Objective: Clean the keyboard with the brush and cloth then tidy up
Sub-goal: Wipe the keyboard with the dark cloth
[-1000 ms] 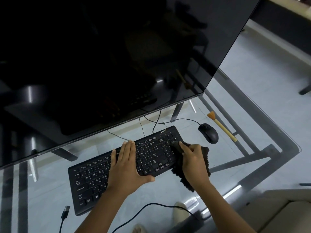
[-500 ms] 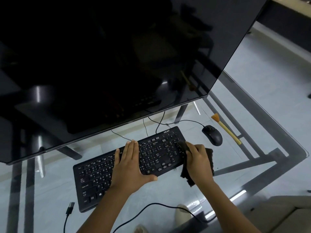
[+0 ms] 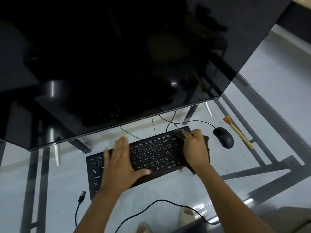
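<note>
A black keyboard [image 3: 151, 153] lies on the glass desk under the monitor's lower edge. My left hand [image 3: 121, 162] rests flat on its left half, fingers together, holding nothing. My right hand [image 3: 195, 148] presses a dark cloth [image 3: 207, 148] onto the keyboard's right end, fingertips at the far right corner. The cloth hangs out from under the palm on the right and near side. A small brush [image 3: 237, 131] with orange bristles and a pale wooden handle lies on the glass, right of the mouse, untouched.
A big dark monitor [image 3: 117, 64] overhangs the far side of the desk. A black wired mouse [image 3: 223, 137] sits just right of the keyboard. A loose USB cable [image 3: 82, 197] curls along the near glass. The glass desk's [image 3: 168, 187] right edge runs diagonally.
My right hand has pushed the cloth away from me, up the keyboard's right end to its far corner. My left hand stays pressed on the keyboard. The camera has moved closer.
</note>
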Action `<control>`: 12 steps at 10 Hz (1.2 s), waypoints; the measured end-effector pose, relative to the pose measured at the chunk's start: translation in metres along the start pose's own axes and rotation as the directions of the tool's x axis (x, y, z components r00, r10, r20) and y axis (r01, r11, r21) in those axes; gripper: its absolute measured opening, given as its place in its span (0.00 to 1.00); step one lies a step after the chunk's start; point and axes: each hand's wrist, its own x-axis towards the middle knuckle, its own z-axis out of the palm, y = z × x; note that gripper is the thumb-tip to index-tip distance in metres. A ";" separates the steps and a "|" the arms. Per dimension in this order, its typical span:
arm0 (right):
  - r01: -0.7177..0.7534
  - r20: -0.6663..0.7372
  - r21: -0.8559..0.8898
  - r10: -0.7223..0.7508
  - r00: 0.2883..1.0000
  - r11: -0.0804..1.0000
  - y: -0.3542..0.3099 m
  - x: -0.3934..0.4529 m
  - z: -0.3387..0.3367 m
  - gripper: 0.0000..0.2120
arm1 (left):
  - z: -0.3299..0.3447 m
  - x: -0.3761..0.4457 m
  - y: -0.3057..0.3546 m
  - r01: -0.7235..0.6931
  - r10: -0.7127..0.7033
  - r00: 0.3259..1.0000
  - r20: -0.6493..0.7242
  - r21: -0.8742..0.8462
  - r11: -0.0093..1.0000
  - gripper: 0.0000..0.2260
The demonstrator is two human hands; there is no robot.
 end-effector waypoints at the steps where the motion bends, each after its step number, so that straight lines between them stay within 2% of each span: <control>1: 0.061 0.056 0.080 -0.066 0.996 0.995 -0.018 -0.019 0.015 0.14 | -0.012 -0.025 -0.044 0.163 -0.167 0.984 -0.063 -0.066 0.985 0.61; 2: 0.267 0.221 0.104 -0.284 0.933 0.958 -0.054 -0.057 0.028 0.09 | -0.012 -0.045 -0.069 0.201 -0.200 0.980 0.024 -0.108 0.974 0.61; 3: 0.281 0.226 0.098 -0.297 0.928 0.955 -0.064 -0.049 0.036 0.13 | -0.009 -0.051 -0.078 0.154 -0.144 0.987 0.065 -0.187 0.970 0.61; 4: 0.151 0.060 0.063 -0.154 0.986 0.987 -0.070 -0.019 0.045 0.15 | -0.011 -0.052 -0.085 0.131 -0.121 0.991 0.055 -0.251 0.959 0.61; 5: 0.282 0.158 0.144 -0.304 0.940 0.949 -0.098 -0.058 0.065 0.16 | -0.014 -0.056 -0.091 0.112 -0.106 0.994 0.038 -0.291 0.950 0.61; 6: 0.442 0.339 0.134 -0.460 0.821 0.887 -0.113 -0.076 0.067 0.15 | -0.020 -0.055 -0.095 0.086 -0.071 0.996 0.057 -0.325 0.942 0.61; 7: 0.426 0.210 -0.018 -0.414 0.886 0.904 -0.109 -0.035 0.071 0.14 | -0.024 -0.055 -0.106 0.053 -0.020 0.993 0.114 -0.298 0.953 0.62; 8: 0.334 0.230 0.069 -0.341 0.912 0.940 -0.128 -0.058 0.085 0.12 | -0.022 -0.055 -0.114 0.050 -0.015 0.992 0.123 -0.290 0.956 0.63; 9: 0.409 0.427 0.212 -0.461 0.778 0.887 -0.153 -0.110 0.089 0.17 | -0.020 -0.055 -0.114 0.047 -0.015 0.994 0.110 -0.295 0.954 0.63; 10: 0.528 0.402 0.152 -0.540 0.739 0.836 -0.148 -0.101 0.079 0.20 | -0.020 -0.053 -0.114 0.033 0.002 0.993 0.118 -0.296 0.955 0.63; 11: 0.354 0.274 0.157 -0.385 0.881 0.922 -0.137 -0.069 0.082 0.10 | -0.021 -0.056 -0.116 0.041 -0.006 0.993 0.116 -0.303 0.952 0.62; 12: 0.438 0.318 0.124 -0.454 0.832 0.890 -0.141 -0.104 0.095 0.16 | -0.020 -0.057 -0.117 0.032 -0.001 0.995 0.099 -0.304 0.952 0.63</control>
